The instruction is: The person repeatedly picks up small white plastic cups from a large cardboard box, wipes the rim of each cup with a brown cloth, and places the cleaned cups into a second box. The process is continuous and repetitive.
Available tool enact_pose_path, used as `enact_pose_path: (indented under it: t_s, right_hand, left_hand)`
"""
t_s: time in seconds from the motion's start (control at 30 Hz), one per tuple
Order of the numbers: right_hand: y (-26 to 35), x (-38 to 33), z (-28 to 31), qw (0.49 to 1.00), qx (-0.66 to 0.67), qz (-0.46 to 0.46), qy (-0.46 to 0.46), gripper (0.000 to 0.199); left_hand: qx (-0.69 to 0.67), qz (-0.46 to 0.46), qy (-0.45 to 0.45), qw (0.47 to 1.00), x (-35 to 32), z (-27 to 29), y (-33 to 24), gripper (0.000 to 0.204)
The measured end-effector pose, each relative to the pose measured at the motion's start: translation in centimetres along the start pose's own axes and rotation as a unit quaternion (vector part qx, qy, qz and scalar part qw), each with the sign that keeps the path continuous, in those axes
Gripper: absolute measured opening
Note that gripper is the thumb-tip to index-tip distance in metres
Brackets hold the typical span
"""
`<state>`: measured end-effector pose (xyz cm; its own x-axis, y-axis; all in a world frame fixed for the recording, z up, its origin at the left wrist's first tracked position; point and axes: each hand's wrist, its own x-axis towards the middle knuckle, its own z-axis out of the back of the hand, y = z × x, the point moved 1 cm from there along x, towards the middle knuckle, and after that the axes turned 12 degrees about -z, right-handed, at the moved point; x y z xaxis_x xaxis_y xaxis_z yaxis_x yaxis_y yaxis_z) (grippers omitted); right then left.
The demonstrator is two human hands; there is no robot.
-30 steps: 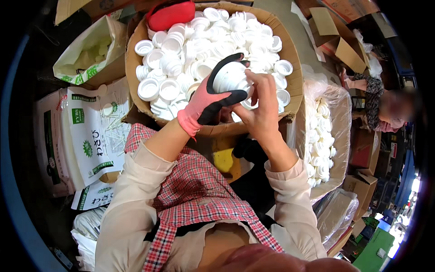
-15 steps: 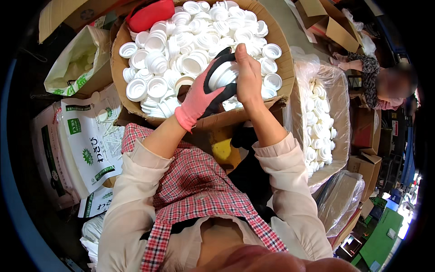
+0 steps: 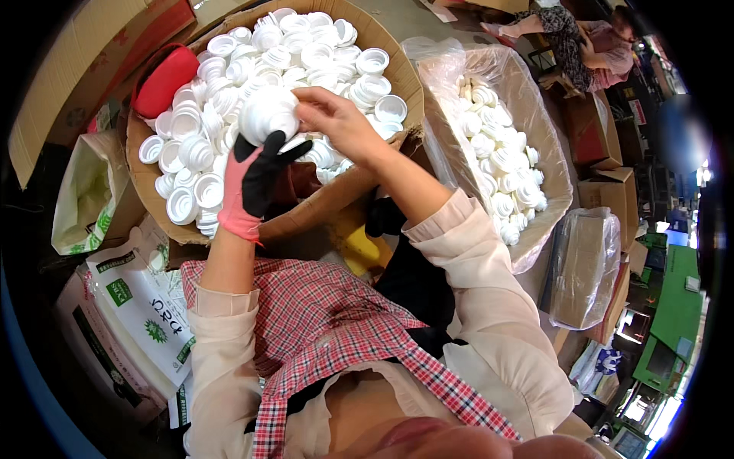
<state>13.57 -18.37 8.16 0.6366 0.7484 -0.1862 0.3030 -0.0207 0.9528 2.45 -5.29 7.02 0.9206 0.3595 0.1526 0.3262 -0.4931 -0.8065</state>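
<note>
Left hand: the left hand (image 3: 256, 180), in a pink glove with a black palm, is up over the near edge of the big box, black fingers spread and cupped under a white plastic cap (image 3: 269, 113).
Right hand: the bare right hand (image 3: 336, 122) comes in from the other side, fingertips pressed to the right flank of that same cap, thumb on top, fingers curled in on it.
White plastic cap: held between both hands, above the heap, round and domed, its ribbed side facing us; whether the open end is up or down I cannot tell.
Cardboard box: the cardboard box (image 3: 397, 73) right in front of the person is piled with loose white caps (image 3: 229, 76), many lying open side up.
Red scoop: a red plastic container (image 3: 162, 76) sits tucked against the left wall of the box, touching the caps.
Bag-lined box: to the right, just beside the first box, a clear plastic bag (image 3: 451, 84) lines a second box holding more white capped pieces (image 3: 501, 168).
Lap: a red checked apron (image 3: 321, 321) covers the person's front, cream sleeves on both arms.
Left floor: printed white sacks (image 3: 145, 306) lie beside the knee.
Background: another person (image 3: 569, 34) sits well apart, top right.
</note>
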Motion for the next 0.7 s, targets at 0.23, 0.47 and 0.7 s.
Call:
enact_pose_path:
  t_s: [0.23,0.47,0.7]
  right_hand:
    - [-5.5,-0.2,1.5,0.861,-0.507,-0.001,0.027,0.035]
    - [-6.6,2.3,0.4,0.916,-0.381,-0.024,0.119,0.023]
    - [1.0,-0.6,0.0,0.957,-0.228,0.161,0.083,0.017]
  left_hand:
    - [0.135,-0.018,-0.062,0.989,0.9,3.5,-4.6,0.039]
    - [0.243,0.031,-0.035,0.969,-0.6,4.3,-5.6,0.044]
    - [0.373,0.052,0.099,0.921,-1.8,3.3,-4.8,0.059]
